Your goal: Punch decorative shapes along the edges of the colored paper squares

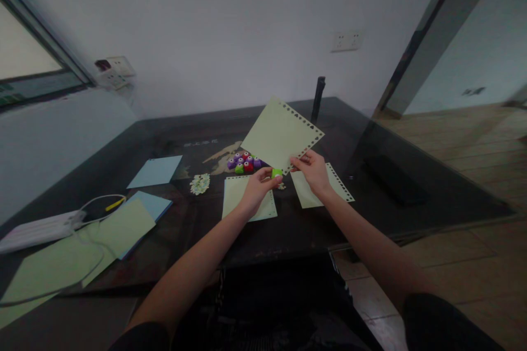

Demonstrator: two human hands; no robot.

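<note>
Green paper sheet (280,134) with punched edges is raised above the dark table (296,230), pinched in your right hand (313,170); your left hand (257,189) grasps a green punch (276,173) at its near corner.

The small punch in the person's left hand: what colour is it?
Bright green, seen best in the head view, pinched in the left hand.

A plain room of a home or small office is suggested by white walls with wall sockets (346,40), a window (28,60), wooden flooring (465,137) and a dark counter (197,131)
</note>
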